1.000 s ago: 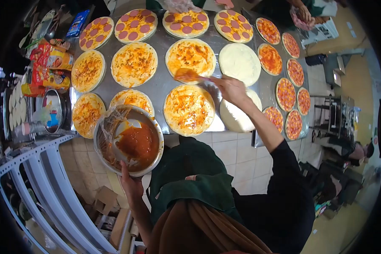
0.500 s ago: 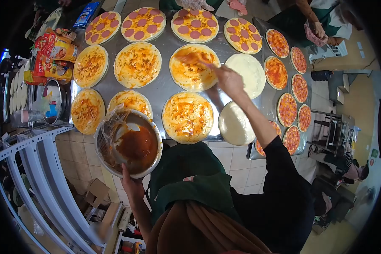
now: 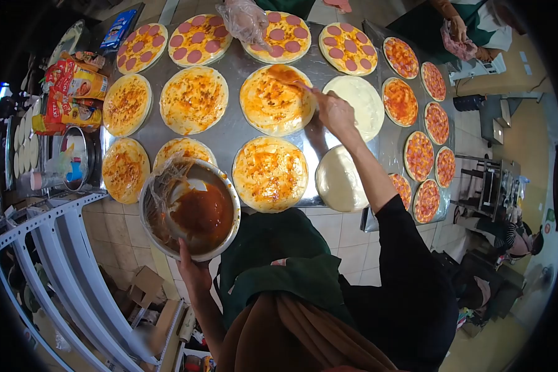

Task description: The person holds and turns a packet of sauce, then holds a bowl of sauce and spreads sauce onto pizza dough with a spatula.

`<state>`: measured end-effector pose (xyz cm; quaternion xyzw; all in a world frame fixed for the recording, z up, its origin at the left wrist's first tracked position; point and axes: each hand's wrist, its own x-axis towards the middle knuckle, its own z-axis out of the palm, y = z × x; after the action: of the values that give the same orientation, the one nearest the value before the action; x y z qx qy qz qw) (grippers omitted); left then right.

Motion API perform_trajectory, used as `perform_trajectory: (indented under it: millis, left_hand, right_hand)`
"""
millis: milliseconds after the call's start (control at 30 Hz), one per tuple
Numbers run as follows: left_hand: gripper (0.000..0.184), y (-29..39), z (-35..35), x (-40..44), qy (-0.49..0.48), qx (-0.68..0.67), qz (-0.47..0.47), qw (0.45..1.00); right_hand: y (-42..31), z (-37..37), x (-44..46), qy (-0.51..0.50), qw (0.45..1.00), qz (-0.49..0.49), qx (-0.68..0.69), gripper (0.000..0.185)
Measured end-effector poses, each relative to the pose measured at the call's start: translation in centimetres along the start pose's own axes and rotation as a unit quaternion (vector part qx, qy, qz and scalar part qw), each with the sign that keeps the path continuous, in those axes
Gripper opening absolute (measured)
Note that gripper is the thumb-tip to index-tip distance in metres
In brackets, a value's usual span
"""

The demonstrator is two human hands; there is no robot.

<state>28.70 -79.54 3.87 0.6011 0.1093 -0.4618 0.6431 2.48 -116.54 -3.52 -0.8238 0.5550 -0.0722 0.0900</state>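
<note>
My left hand (image 3: 195, 270) grips the rim of a metal bowl (image 3: 234, 217), with red-brown sauce (image 3: 203, 214) and clear plastic inside. My right hand (image 3: 336, 113) is closed on the handle of a sauce-coated spreader (image 3: 285, 75); whether it is a brush or a spatula I cannot tell. Its head touches the upper part of a sauced pizza base (image 3: 276, 108) in the middle row. Beside my right hand lies a plain pizza base (image 3: 361, 102), and below my wrist another plain base (image 3: 340, 183). Nearer me is a sauced base (image 3: 270, 173).
More bases with sauce (image 3: 194, 99) lie left on the metal table (image 3: 229, 133). Across it, a co-worker's gloved hand (image 3: 245, 22) reaches over a sausage-topped pizza (image 3: 276, 46). Red-topped pizzas (image 3: 418, 155) cover the right side. Food packets (image 3: 74, 93) and a grey rack (image 3: 74, 273) stand left.
The spreader's head has shifted slightly right and up on the same base. A co-worker's gloved hand has come in over a sausage-topped pizza. My left hand still holds the bowl.
</note>
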Motion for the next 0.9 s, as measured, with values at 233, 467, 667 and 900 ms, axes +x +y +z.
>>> perform_trajectory:
  millis: [233,467,667,900]
  left_hand:
    - [0.061,-0.4,0.0,0.1,-0.010,0.002,-0.004,1.000]
    - [0.063,0.0,0.6,-0.3,-0.006,0.016,0.001,1.000]
    - [0.064,-0.4,0.0,-0.2,-0.011,0.009,-0.001,1.000]
    - [0.064,-0.1,0.6,0.1,-0.015,0.010,0.004,1.000]
  right_hand:
    - [-0.8,-2.8,-0.4,0.011,1.000,0.008,0.026,0.035]
    - [-0.9,-1.0,1.2,-0.049,0.997,-0.030,-0.059,0.041]
    - [2.9,-3.9,-1.2,-0.021,0.998,0.045,-0.025,0.032]
    - [3.9,-4.5,-1.9,-0.063,0.995,0.068,-0.026,0.034]
